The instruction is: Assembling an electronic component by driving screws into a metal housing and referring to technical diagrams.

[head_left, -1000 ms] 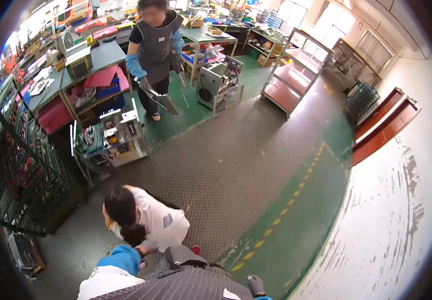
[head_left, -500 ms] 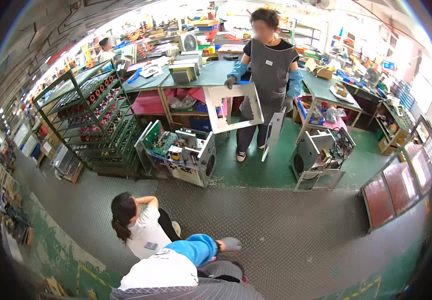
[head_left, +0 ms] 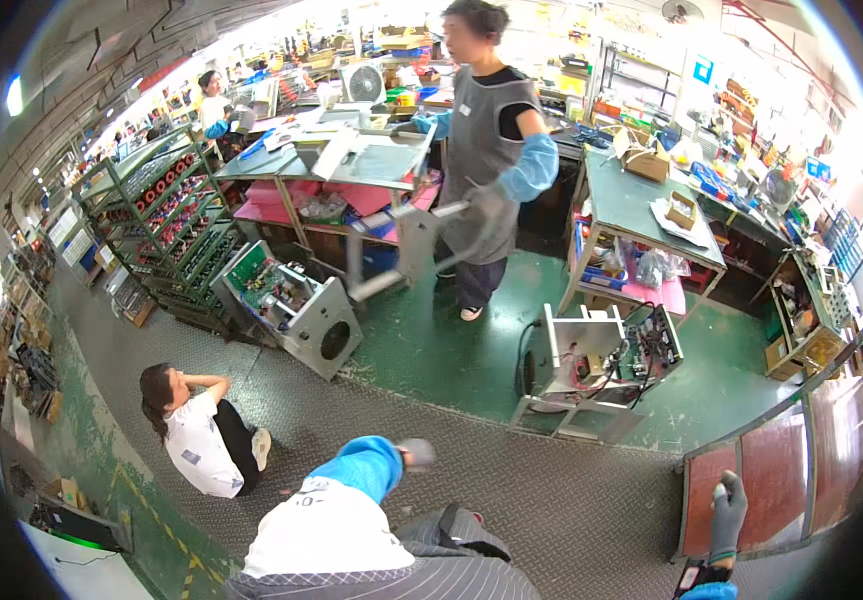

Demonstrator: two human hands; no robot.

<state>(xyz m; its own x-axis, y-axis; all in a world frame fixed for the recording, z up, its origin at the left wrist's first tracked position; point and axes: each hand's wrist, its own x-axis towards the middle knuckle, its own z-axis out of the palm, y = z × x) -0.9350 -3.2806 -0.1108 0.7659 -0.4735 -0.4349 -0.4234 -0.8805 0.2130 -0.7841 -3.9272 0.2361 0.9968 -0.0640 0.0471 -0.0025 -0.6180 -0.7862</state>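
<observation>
My left hand [head_left: 417, 455], in a grey glove below a blue sleeve cover, hangs over the patterned metal floor. Its fingers are too blurred to read. At the lower right my right hand [head_left: 728, 515], also gloved in grey, is raised with its fingers curled in and nothing visible in them. Behind it in the picture is a rack with reddish-brown panels [head_left: 772, 480]; contact cannot be made out. Ahead, a standing co-worker [head_left: 482, 130] in a grey apron carries a pale metal frame [head_left: 414, 245], blurred by motion.
Two opened machine housings with exposed boards stand on the floor, one on the left [head_left: 302, 310] and one on the right [head_left: 592, 355]. A person [head_left: 202, 440] crouches at the left. Beyond are a green shelf rack [head_left: 167, 215] and workbenches [head_left: 632, 205].
My view has shifted, and my right hand has come into it at the lower right. The co-worker has turned leftward, and the frame has moved with them toward the left bench.
</observation>
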